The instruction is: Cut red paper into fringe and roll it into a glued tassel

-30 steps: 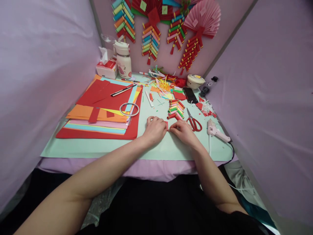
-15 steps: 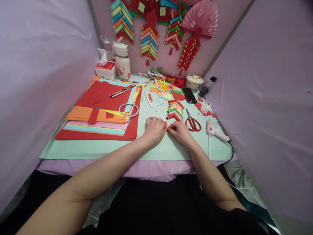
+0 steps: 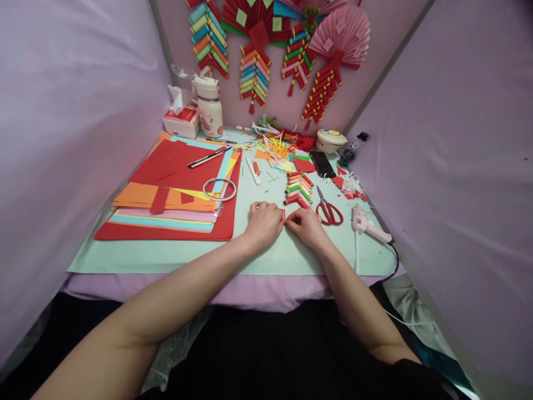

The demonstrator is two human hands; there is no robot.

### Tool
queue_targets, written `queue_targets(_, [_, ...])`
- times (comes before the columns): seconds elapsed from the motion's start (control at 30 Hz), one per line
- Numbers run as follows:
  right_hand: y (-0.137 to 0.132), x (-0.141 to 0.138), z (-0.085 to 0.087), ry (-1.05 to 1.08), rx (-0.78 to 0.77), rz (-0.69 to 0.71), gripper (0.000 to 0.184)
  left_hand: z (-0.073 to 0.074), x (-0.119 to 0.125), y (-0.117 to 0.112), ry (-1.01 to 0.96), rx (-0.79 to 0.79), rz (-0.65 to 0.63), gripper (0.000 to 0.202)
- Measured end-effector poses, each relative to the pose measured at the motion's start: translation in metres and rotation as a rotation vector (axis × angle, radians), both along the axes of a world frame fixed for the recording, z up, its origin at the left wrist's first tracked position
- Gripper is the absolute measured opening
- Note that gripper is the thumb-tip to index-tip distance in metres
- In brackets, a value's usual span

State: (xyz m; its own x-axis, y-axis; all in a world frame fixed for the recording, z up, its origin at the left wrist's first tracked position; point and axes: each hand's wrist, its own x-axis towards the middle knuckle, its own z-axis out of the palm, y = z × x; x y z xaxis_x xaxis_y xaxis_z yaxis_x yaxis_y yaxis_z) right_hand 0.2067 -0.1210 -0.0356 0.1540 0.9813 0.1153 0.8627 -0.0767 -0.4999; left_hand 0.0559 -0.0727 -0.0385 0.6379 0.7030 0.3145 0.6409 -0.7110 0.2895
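My left hand (image 3: 263, 223) and my right hand (image 3: 306, 226) rest close together on the pale green mat (image 3: 175, 253). Both are curled and pinch a small piece of red paper (image 3: 283, 215) between their fingertips; most of it is hidden by the fingers. Just beyond my right hand lies a bundle of small rolled paper tubes (image 3: 298, 188) in several colours. Red-handled scissors (image 3: 327, 209) lie to the right of that hand.
A stack of coloured paper sheets (image 3: 175, 191) lies left, with a tape ring (image 3: 219, 189) and a pen (image 3: 209, 156) on it. A glue gun (image 3: 366, 225) with its cord is at the right. Paper scraps (image 3: 281, 147), a phone (image 3: 324, 164), a bowl (image 3: 331, 139), a flask (image 3: 210, 108) and a tissue box (image 3: 181, 119) stand at the back.
My right hand has edged slightly left toward my left hand, both still pinching the red paper. The view has tilted a little.
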Motion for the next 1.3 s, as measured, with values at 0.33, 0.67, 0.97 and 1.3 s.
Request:
queue_targets(0.33, [0.001, -0.001, 0.004, 0.015, -0.013, -0.027, 0.009, 0.002, 0.001, -0.003, -0.014, -0.017, 0.021, 0.009])
queue_targets(0.67, [0.001, 0.0, 0.004, 0.097, 0.007, -0.051, 0.008, 0.004, -0.011, 0.002, -0.024, 0.054, -0.139, 0.021])
queue_targets(0.97, [-0.022, 0.004, -0.002, -0.214, 0.247, 0.092, 0.011, 0.006, -0.01, -0.001, 0.034, 0.077, -0.146, 0.024])
queue_targets(1.3, [-0.016, -0.001, -0.005, -0.299, 0.245, 0.156, 0.012, 0.004, -0.01, 0.001, 0.02, 0.09, -0.161, 0.021])
